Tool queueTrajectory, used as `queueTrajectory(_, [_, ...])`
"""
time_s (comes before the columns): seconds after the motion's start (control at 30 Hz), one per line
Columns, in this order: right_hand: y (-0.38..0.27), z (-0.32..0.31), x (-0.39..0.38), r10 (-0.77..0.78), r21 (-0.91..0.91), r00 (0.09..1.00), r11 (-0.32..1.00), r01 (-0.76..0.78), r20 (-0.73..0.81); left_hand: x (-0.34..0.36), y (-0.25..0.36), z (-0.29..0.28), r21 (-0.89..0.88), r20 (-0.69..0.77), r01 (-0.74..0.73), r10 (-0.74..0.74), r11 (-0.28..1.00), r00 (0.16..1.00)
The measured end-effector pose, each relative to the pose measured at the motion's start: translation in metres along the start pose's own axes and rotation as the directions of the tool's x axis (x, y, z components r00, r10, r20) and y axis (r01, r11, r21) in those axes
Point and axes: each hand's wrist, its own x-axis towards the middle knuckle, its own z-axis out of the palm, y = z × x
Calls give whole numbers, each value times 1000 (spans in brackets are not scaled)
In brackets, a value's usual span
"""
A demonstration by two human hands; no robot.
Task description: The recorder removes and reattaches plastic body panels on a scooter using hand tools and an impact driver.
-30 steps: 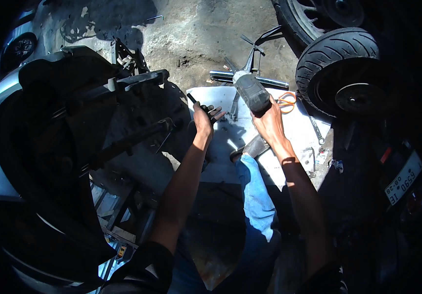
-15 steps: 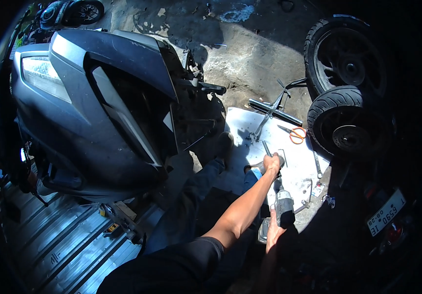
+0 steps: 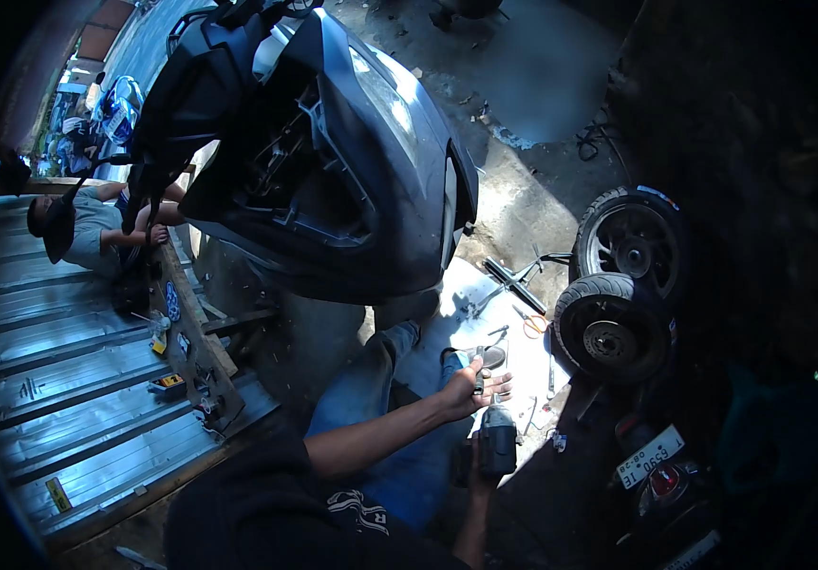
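Motorcycle front and two wheels hem in white sheet; scissors lie on it
Left hand, closed half a second ago, now splays its fingers, thumb holding dark rod; right hand grasps power driver just beside left fingertips; driver partly hides that grip; rod's ends unclear.

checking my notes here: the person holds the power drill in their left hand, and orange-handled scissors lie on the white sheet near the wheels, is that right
The hand is wrong: the head view shows the power drill in the person's right hand. The orange-handled scissors do lie on the white sheet near the wheels.
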Motion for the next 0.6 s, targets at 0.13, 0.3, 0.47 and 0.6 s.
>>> queueTrajectory(0.13, [-105, -28, -32, -463, -32, 884, 884, 466, 60, -121, 40, 49, 93, 73, -241, 235, 966, 969])
queueTrajectory(0.3, [-212, -33, -60, -680, -96, 711, 707, 700, 176, -224, 83, 80, 50, 95, -383, 377, 923, 921])
queueTrajectory(0.47, [-275, -22, -68, -481, -58, 820, 852, 521, 311, -291, 110, 91, -86, 206, -514, 520, 853, 829])
queueTrajectory(0.6, [-313, 0, -67, -554, -36, 750, 796, 605, 362, -317, 132, 94, 122, 211, -626, 597, 770, 774])
